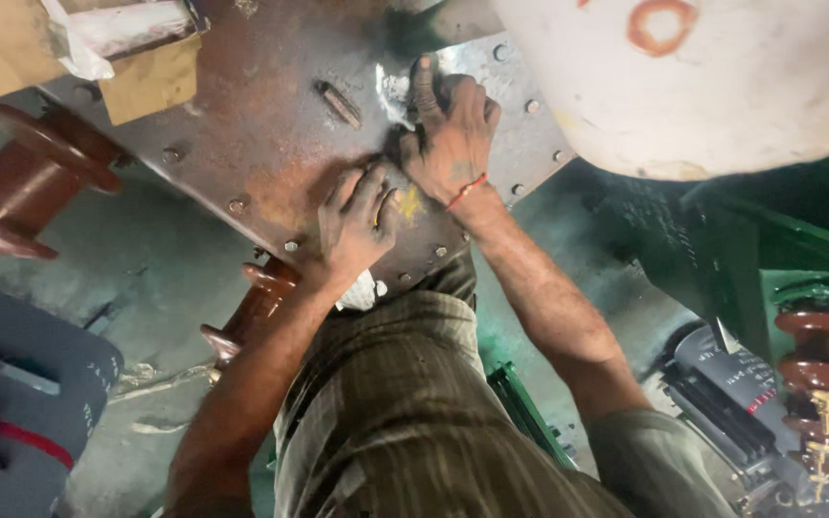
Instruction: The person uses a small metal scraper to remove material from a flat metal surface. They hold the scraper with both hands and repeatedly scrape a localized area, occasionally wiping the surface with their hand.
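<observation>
Hard to make out under the grime: whether anything sits beneath the left hand point(357, 219), pressed flat with fingers close together on a rusty steel plate point(271, 125); nothing seen gripped. Equally unclear for the right hand point(451, 134), laid just above and touching the left, fingers loosely spread and bent against the same plate, index stretched toward the top edge; possibly something small pinched beneath, cannot tell. Red thread point(466, 191) round the right wrist. Plate flat, brown with rust, scraped to bare silver near the fingertips, edged with a row of bolt heads point(236, 205), a short raised lug point(340, 104) welded near the middle. Yellow smear point(411, 204) on the metal between the wrists. Cut off at the top right: a big rounded white tank point(722, 86), chalky and stained. Cut off at the left: a glossy brown ribbed insulator point(26, 182); another point(253, 312) half hidden below the plate behind the left forearm; a third point(822, 369) at the right edge with brass fittings. Striped trouser knee point(395, 403) filling the lower centre, hiding the floor beneath. Scrap of white cloth point(362, 291) peeping out at the plate's lower edge.
</observation>
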The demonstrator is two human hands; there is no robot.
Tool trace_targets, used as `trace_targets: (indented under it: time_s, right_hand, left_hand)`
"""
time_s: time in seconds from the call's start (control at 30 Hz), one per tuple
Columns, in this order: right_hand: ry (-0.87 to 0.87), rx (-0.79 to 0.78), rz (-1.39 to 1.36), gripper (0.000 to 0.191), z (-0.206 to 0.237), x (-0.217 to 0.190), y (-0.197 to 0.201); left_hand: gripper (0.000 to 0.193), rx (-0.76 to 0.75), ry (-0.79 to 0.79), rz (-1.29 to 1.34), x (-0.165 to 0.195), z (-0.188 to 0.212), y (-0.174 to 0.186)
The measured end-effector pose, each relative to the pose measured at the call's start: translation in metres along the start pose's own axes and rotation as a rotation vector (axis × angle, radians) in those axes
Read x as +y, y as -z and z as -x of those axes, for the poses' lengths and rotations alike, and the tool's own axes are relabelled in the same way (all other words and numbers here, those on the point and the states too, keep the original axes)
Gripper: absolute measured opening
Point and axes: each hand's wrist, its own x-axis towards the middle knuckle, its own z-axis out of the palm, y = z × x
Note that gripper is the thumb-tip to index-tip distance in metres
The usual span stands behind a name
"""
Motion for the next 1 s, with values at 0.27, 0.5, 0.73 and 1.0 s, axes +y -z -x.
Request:
trace_targets:
  time_s: [0.27,0.5,0.73,1.0]
  right_hand:
    - [0.068,0.016,-0.289,0.066,0.000,0.040,0.017]
    - [0.319,-0.032,-0.140,0.076,-0.020,0.072,0.028]
    - [0.484,-0.128,0.146,0.074,-0.031,0.069,0.033]
    - [0.552,0.008,0.072,0.071,-0.020,0.080,0.042]
  left_hand:
    - [0.039,0.041,-0.069,0.017,0.000,-0.007,-0.001]
    - [0.038,0.033,-0.050,-0.022,-0.006,-0.002,-0.005]
    - [0.041,0.024,-0.046,-0.169,-0.010,0.000,-0.006]
    - [0.039,0.001,-0.024,0.053,-0.015,0.004,0.008]
